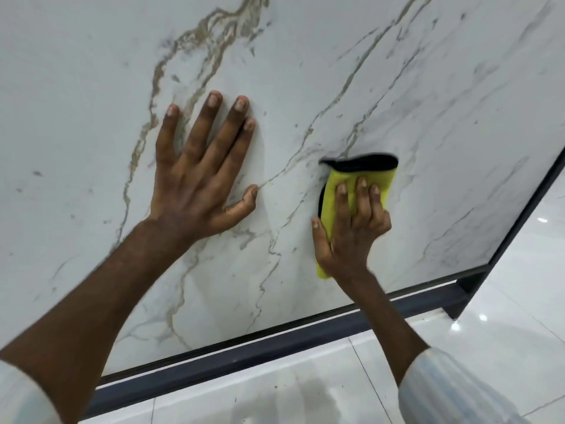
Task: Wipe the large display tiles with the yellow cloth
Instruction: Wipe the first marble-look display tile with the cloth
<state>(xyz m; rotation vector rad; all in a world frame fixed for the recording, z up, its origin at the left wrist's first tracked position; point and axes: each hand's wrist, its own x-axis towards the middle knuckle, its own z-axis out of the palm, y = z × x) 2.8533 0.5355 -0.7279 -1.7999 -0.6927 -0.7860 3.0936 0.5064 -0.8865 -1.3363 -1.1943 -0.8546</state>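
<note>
Plainly a press, not a clutch: the right hand point(351, 228) lies over the yellow cloth point(330, 200) with three fingers point(362, 194) laid almost straight across it and the thumb point(319, 231) out along its left edge, palm bearing it against the slab. Nothing is pinched so far as I can see; the little finger is hidden. Cloth is folded to a pad, dark binding point(360, 163) at its top, a yellow corner showing below the heel of the hand. It reads as soft, light and limp, likely to bunch or slide out unless weight stays spread over its middle, so the flat-palm hold seems the right one. It sits low and right of centre on the large marble-veined display tile point(305, 71), near that tile's right edge. The tile looks glossy, rigid and heavy, probably slick under the cloth and brittle at its edges. Left hand point(195, 185) is spread flat on the tile, holding nothing, apparently bracing. Dark frame point(275, 344) carries the slab above a shiny floor point(458, 347).
</note>
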